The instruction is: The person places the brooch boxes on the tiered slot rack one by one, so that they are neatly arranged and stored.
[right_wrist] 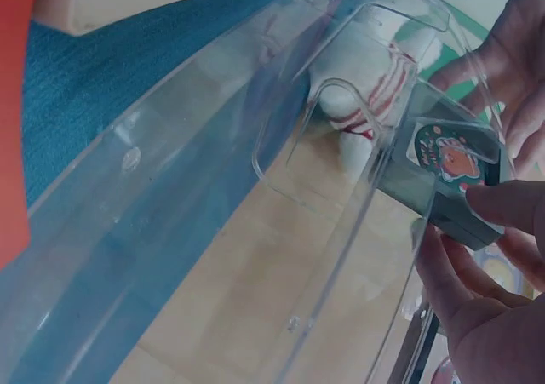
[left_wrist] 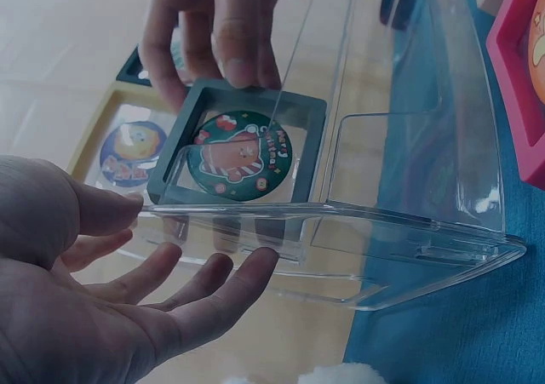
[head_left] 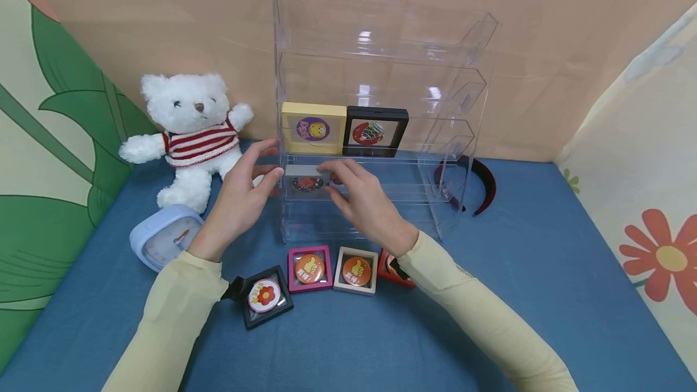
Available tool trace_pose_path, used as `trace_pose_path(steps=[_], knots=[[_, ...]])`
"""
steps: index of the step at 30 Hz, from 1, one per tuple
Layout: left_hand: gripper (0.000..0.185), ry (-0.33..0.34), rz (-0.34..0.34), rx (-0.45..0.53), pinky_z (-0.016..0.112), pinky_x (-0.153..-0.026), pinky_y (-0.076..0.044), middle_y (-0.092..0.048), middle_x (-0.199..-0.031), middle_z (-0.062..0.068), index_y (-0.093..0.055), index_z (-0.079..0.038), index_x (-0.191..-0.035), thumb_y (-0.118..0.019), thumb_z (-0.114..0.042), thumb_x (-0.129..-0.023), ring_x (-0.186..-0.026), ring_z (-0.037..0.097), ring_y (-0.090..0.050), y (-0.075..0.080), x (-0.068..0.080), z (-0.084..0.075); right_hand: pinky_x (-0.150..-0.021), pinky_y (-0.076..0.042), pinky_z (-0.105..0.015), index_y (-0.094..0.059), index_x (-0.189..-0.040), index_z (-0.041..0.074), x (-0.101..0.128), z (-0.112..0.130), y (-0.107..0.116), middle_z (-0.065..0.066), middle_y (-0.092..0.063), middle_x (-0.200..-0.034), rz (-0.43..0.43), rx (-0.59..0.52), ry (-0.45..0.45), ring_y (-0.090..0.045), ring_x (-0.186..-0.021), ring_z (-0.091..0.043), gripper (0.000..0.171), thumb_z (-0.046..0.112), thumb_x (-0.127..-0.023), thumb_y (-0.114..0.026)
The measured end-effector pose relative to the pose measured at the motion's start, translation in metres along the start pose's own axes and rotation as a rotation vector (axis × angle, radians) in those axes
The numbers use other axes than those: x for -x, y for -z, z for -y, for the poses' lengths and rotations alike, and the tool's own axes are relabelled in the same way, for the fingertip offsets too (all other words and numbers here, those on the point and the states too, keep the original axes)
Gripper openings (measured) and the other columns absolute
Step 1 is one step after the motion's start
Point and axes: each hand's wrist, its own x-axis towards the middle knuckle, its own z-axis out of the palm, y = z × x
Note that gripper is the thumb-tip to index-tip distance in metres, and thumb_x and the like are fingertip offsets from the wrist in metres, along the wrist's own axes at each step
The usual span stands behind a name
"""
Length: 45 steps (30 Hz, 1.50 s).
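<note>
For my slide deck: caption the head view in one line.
Right hand places a grey badge frame on a clear acrylic shelf; left hand steadies it.

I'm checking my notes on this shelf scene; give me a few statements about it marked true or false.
1. The yellow frame and black frame stand side by side in the clear rack. True.
2. The right hand holds a pink frame. False: it holds the grey frame; the pink frame lies on the blue cloth.
3. The teddy bear sits right of the rack. False: it sits to its left.
4. The left hand is at the rack's left edge with straight fingers. True.
5. The clock is inside the rack. False: it lies on the cloth beside the bear.
</note>
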Motion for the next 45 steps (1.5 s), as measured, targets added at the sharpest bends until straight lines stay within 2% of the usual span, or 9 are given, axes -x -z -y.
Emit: trace_pose_path(steps=[4,10,17,21,26,33,45], knots=[[0.050,0.002,0.000,0.000,0.053,-0.085,-0.058,-0.044,-0.148,0.020,-0.037,-0.005,-0.154,-0.052,-0.008,-0.106,-0.122,0.039,-0.057,-0.001,0.000,0.000,-0.086,-0.058,-0.026,-0.059,-0.131,0.006,0.003,0.001,0.005,-0.009,-0.059,-0.125,0.012,0.008,0.016,-0.065,-0.101,-0.020,0.040,0.001,-0.093,-0.071],[0.050,0.008,-0.002,-0.002,0.053,-0.086,-0.058,-0.044,-0.148,0.019,-0.037,-0.006,-0.154,-0.052,-0.010,-0.106,-0.124,0.039,-0.056,-0.001,0.001,0.000,-0.081,-0.057,-0.024,-0.060,-0.131,0.005,0.009,0.003,0.020,-0.008,-0.058,-0.127,-0.019,0.049,0.057,-0.064,-0.099,-0.017,0.038,0.002,-0.094,-0.071],[0.050,0.001,0.002,0.004,0.054,-0.086,-0.058,-0.044,-0.148,0.020,-0.036,-0.006,-0.154,-0.052,-0.010,-0.106,-0.125,0.041,-0.055,-0.001,0.000,0.000,-0.089,-0.057,-0.030,-0.062,-0.126,0.005,0.018,0.006,0.037,-0.008,-0.058,-0.129,-0.008,0.043,0.060,-0.063,-0.105,-0.016,0.032,0.004,-0.094,-0.071],[0.050,-0.003,0.004,0.000,0.055,-0.086,-0.058,-0.044,-0.148,0.020,-0.036,-0.006,-0.154,-0.052,-0.010,-0.106,-0.125,0.041,-0.055,-0.001,-0.001,0.000,-0.088,-0.058,-0.032,-0.062,-0.126,0.006,0.023,0.009,0.041,-0.008,-0.058,-0.130,0.021,0.034,0.055,-0.062,-0.105,-0.016,0.033,0.005,-0.095,-0.071],[0.051,-0.003,0.001,-0.004,0.055,-0.086,-0.058,-0.044,-0.148,0.020,-0.036,-0.006,-0.154,-0.052,-0.010,-0.106,-0.125,0.041,-0.055,-0.001,0.000,0.001,-0.087,-0.057,-0.027,-0.063,-0.126,0.007,0.030,0.012,0.047,-0.006,-0.060,-0.128,0.061,0.048,0.039,-0.061,-0.105,-0.013,0.032,0.008,-0.095,-0.072],[0.050,-0.008,-0.001,-0.011,0.054,-0.085,-0.058,-0.044,-0.146,0.020,-0.037,-0.007,-0.154,-0.052,-0.011,-0.106,-0.124,0.040,-0.056,0.000,-0.001,-0.001,-0.083,-0.058,-0.031,-0.065,-0.124,0.008,0.047,0.014,0.060,-0.005,-0.063,-0.124,0.102,0.032,0.004,-0.062,-0.100,-0.013,0.031,0.011,-0.094,-0.074],[0.052,0.010,0.001,0.000,0.054,-0.086,-0.058,-0.044,-0.148,0.019,-0.036,-0.009,-0.155,-0.053,-0.011,-0.106,-0.125,0.039,-0.055,-0.001,-0.001,0.000,-0.080,-0.060,-0.029,-0.064,-0.124,0.010,0.075,0.016,0.075,-0.004,-0.064,-0.124,0.191,0.044,-0.094,-0.065,-0.098,-0.012,0.034,0.014,-0.093,-0.076]])
